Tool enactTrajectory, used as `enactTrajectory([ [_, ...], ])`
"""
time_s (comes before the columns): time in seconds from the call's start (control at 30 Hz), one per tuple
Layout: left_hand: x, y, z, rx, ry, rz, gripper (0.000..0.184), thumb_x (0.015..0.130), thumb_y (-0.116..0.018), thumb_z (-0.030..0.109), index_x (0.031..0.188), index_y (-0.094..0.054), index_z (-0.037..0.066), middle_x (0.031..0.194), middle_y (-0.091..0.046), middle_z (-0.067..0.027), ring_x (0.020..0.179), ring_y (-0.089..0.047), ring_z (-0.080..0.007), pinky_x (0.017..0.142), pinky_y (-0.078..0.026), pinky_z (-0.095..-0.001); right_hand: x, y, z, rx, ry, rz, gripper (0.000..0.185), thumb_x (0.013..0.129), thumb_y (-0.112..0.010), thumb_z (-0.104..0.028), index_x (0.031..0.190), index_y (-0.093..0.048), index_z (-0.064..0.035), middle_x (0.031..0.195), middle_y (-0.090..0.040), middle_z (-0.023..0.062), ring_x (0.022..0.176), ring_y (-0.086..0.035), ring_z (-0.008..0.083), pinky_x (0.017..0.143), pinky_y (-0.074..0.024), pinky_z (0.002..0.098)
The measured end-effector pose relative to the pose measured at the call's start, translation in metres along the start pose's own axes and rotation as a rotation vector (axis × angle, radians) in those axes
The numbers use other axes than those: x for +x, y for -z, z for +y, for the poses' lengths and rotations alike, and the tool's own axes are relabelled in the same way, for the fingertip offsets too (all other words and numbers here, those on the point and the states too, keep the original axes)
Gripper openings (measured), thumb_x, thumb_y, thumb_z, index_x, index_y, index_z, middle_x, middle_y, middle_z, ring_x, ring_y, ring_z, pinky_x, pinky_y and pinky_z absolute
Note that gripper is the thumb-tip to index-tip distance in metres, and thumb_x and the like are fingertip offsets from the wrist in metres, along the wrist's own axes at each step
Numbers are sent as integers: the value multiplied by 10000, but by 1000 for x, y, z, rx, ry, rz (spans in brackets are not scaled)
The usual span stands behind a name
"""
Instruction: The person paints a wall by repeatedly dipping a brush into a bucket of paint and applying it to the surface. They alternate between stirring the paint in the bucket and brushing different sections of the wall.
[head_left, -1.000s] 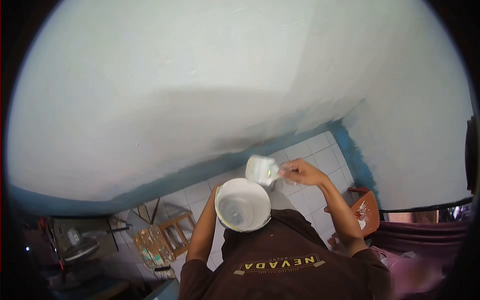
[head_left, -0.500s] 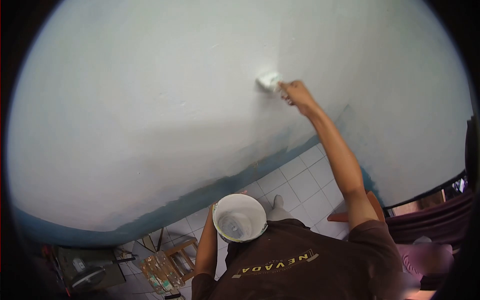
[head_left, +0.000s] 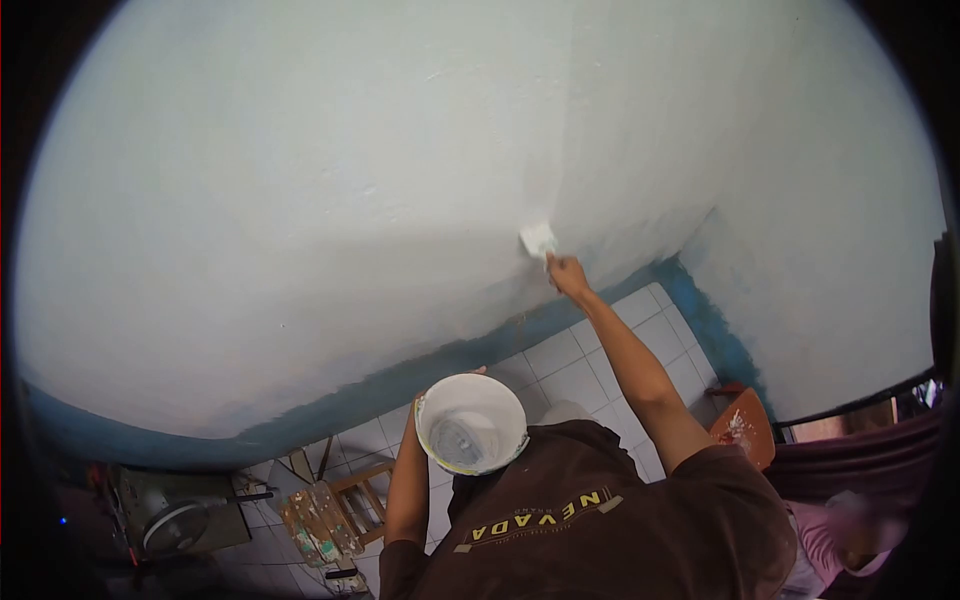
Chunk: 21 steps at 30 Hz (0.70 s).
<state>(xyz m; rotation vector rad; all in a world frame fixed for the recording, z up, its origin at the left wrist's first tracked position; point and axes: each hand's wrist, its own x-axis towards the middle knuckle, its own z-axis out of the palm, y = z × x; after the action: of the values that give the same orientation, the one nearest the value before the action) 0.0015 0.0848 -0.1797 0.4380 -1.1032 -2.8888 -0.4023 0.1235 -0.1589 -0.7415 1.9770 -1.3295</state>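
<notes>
A paintbrush point(head_left: 538, 240) with white bristles rests against the pale wall point(head_left: 300, 150), its handle gripped in my right hand point(head_left: 567, 275). The arm stretches forward, and the wall shows a fresh-looking damp streak above the brush. Against my chest is a white bucket point(head_left: 472, 385), tilted so that its inside shows, with some pale paint at the bottom. My left hand point(head_left: 481, 370) wraps around the bucket's far side. Only some fingertips show past its rim; the rest is hidden behind the bucket.
A blue band point(head_left: 390, 375) runs along the wall's base above white floor tiles point(head_left: 570, 385). A paint-spattered wooden stool point(head_left: 320, 520) and a fan point(head_left: 175, 527) stand at the lower left. On the right are an orange chair point(head_left: 745, 430), a dark red curtain point(head_left: 860, 455) and a person in pink point(head_left: 820, 530).
My right hand has drawn the paintbrush down the wall, toward the blue band. The bucket, still held by my left hand, sits slightly higher and farther left in view.
</notes>
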Motion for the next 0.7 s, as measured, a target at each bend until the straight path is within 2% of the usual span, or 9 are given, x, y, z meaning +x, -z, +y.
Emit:
enactTrajectory([
  [0.07,-3,-9,3,166,111,285,815,921,-652,492,1527,-406,7,1610,-374,-107,1391,-481,-243,1131,-438,-423,3,-4,7,-41,-109,-67,452,1021,-585,-375,796,-653,11,607,-579,51,458,-468,115,417,-371,300],
  [0.13,-12,-21,-2,178,55,293,946,842,-672,595,1522,-405,-6,1616,-359,-123,1399,-473,-266,1137,-431,-437,-9,0,-29,97,-138,-3,429,1002,-615,-332,788,-664,37,577,-570,61,443,-466,119,409,-356,308],
  [0.27,1,-18,7,178,-14,112,1255,632,-685,820,1511,-409,-32,1633,-314,-158,1420,-446,-321,1155,-406,-466,-36,40,-212,66,358,136,448,1015,-607,-366,736,-651,-18,563,-561,19,430,-430,80,401,-327,273],
  [0.33,0,-28,7,172,-2,117,1199,678,-679,782,1510,-406,-38,1619,-341,-162,1400,-471,-320,1142,-423,-465,-64,40,-288,52,501,173,461,1022,-599,-376,720,-648,-30,566,-562,7,435,-434,67,403,-322,263],
  [0.4,4,-48,22,181,11,115,1144,724,-673,743,1510,-403,-43,1605,-369,-165,1380,-496,-319,1128,-440,-464,-68,28,-332,49,608,248,476,1013,-570,-390,779,-671,12,573,-595,170,534,-624,271,585,-494,464],
  [0.47,-4,-79,34,280,100,241,855,888,-623,540,1479,-449,-53,1531,-471,-187,1313,-564,-314,1079,-490,-454,-36,-16,-289,-30,660,280,456,1019,-556,-373,784,-667,2,614,-610,202,579,-637,338,609,-496,481],
  [0.5,-10,-61,19,279,116,254,855,888,-623,540,1479,-449,-53,1531,-471,-187,1313,-564,-314,1079,-490,-454,-17,-43,-253,-113,714,330,438,1026,-541,-357,790,-662,-8,654,-624,234,624,-650,405,632,-499,499],
  [0.57,-13,-10,-20,-55,78,274,572,978,-549,290,1433,-513,-55,1457,-546,-205,1247,-616,-303,1027,-531,-432,8,-92,-153,-147,608,262,412,1036,-510,-322,805,-657,-14,743,-644,262,720,-627,486,663,-496,533],
  [0.7,-16,-44,-5,-360,126,337,395,1055,-520,204,1429,-576,90,1254,-705,-97,1015,-717,-149,907,-585,-335,18,-136,-5,-367,348,81,387,1044,-490,-290,855,-664,0,753,-678,245,733,-668,457,693,-532,528],
])
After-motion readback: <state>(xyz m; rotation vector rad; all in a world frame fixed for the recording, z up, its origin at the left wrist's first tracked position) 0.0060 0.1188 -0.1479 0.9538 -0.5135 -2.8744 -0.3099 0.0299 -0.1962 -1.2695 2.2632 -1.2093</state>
